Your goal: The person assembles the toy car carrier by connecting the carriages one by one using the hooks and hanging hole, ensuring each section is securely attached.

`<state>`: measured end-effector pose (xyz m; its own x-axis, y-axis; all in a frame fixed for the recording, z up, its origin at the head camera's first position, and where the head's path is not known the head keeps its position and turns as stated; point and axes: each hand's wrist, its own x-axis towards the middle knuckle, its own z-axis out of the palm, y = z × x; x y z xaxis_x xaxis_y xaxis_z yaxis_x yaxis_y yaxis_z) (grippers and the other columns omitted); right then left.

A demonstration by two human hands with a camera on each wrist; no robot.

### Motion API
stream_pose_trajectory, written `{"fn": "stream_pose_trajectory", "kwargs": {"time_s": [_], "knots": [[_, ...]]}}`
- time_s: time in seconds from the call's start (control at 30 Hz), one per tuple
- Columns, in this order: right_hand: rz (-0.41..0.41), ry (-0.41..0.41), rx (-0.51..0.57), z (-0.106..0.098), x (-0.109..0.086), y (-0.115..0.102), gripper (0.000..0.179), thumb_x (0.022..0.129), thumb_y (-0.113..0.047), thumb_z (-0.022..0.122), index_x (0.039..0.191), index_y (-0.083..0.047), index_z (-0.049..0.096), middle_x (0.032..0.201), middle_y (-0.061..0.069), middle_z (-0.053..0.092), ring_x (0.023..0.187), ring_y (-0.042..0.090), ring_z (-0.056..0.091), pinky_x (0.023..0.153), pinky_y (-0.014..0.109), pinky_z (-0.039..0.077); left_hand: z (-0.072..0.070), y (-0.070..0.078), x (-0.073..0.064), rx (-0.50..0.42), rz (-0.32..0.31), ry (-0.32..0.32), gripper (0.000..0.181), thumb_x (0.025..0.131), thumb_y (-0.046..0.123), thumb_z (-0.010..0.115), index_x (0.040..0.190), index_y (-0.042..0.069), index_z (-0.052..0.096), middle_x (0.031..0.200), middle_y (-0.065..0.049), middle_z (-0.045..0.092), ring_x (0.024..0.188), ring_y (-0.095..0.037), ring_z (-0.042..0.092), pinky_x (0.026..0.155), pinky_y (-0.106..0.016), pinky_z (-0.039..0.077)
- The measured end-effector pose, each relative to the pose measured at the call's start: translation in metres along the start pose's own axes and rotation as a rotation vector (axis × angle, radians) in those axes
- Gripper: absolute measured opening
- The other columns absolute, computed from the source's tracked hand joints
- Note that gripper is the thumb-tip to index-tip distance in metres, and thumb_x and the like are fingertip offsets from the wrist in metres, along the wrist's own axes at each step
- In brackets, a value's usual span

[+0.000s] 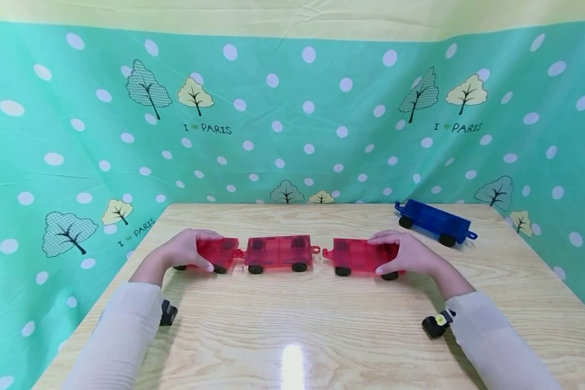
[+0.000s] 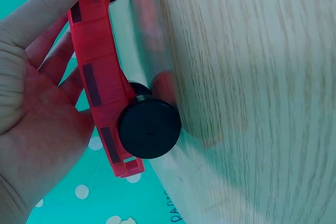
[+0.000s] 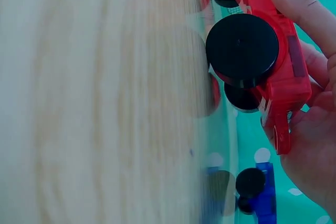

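Observation:
Three see-through red toy train cars with black wheels stand in a row on the table. My left hand (image 1: 187, 251) grips the left red car (image 2: 97, 66), thumb on its near side and fingers over the far side. That car's right end meets the hook of the middle red car (image 1: 279, 252), which no hand touches. On the right, my right hand (image 1: 404, 252) holds the third red car (image 1: 353, 255) across its right part. A small gap parts this car's hook from the ring on the middle car's right end.
A blue toy train car (image 1: 434, 220) stands at the back right, angled, with a ring at its right end. The wood-grain table (image 1: 273, 319) meets a green dotted cloth (image 1: 283, 146) behind and at the sides. Each wrist wears a small black camera.

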<state>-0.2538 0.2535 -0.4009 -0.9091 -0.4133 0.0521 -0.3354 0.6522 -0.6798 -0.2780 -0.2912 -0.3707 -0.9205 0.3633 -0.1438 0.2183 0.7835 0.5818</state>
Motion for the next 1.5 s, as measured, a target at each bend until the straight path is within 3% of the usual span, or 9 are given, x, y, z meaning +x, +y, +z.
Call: {"fn": "stream_pose_trajectory", "kwargs": {"time_s": [0.27, 0.47, 0.57, 0.87, 1.17, 1.5], "knots": [[0.019, -0.028, 0.006, 0.001, 0.001, -0.001, 0.069, 0.068, -0.038, 0.089, 0.128, -0.015, 0.066, 0.138, 0.013, 0.052, 0.13, 0.038, 0.04, 0.1, 0.053, 0.043, 0.0, 0.001, -0.002, -0.009, 0.018, 0.006, 0.078, 0.066, 0.016, 0.091, 0.136, 0.007, 0.058, 0.137, -0.019, 0.052, 0.121, -0.04, 0.045, 0.087, -0.043, 0.053], [0.011, -0.033, 0.008, -0.001, -0.001, -0.003, 0.067, 0.071, -0.035, 0.088, 0.129, -0.012, 0.065, 0.137, 0.017, 0.051, 0.129, 0.041, 0.04, 0.1, 0.055, 0.042, 0.002, 0.005, -0.002, 0.052, 0.07, 0.026, 0.081, 0.069, 0.026, 0.09, 0.14, 0.007, 0.054, 0.146, -0.018, 0.045, 0.132, -0.043, 0.035, 0.094, -0.051, 0.049], [0.01, -0.033, 0.006, -0.001, -0.002, -0.003, 0.067, 0.071, -0.036, 0.088, 0.129, -0.011, 0.065, 0.137, 0.017, 0.051, 0.129, 0.041, 0.04, 0.1, 0.055, 0.042, 0.004, 0.009, -0.003, 0.038, 0.098, 0.057, 0.081, 0.071, 0.031, 0.088, 0.14, 0.006, 0.053, 0.147, -0.016, 0.045, 0.135, -0.042, 0.033, 0.096, -0.053, 0.046], [0.037, -0.03, 0.014, 0.002, -0.001, 0.0, 0.069, 0.068, -0.036, 0.089, 0.129, -0.015, 0.066, 0.138, 0.014, 0.052, 0.13, 0.039, 0.04, 0.1, 0.054, 0.043, 0.019, 0.022, -0.009, -0.154, 0.131, 0.158, 0.071, 0.075, 0.024, 0.086, 0.138, 0.012, 0.056, 0.142, -0.01, 0.051, 0.134, -0.035, 0.037, 0.097, -0.052, 0.047], [0.036, -0.037, 0.032, 0.001, -0.001, -0.001, 0.069, 0.068, -0.035, 0.09, 0.129, -0.015, 0.065, 0.138, 0.014, 0.051, 0.13, 0.039, 0.04, 0.099, 0.053, 0.044, 0.031, 0.033, -0.014, -0.25, 0.151, 0.255, 0.06, 0.079, 0.033, 0.083, 0.132, 0.015, 0.062, 0.138, -0.007, 0.053, 0.133, -0.032, 0.039, 0.103, -0.059, 0.037], [0.026, -0.035, 0.025, 0.001, 0.0, 0.0, 0.069, 0.068, -0.036, 0.09, 0.129, -0.014, 0.066, 0.138, 0.014, 0.051, 0.129, 0.039, 0.04, 0.1, 0.054, 0.043, 0.044, 0.056, -0.012, -0.4, 0.228, 0.275, 0.05, 0.086, 0.018, 0.076, 0.133, 0.013, 0.06, 0.14, -0.008, 0.049, 0.133, -0.032, 0.038, 0.107, -0.063, 0.03]]}}
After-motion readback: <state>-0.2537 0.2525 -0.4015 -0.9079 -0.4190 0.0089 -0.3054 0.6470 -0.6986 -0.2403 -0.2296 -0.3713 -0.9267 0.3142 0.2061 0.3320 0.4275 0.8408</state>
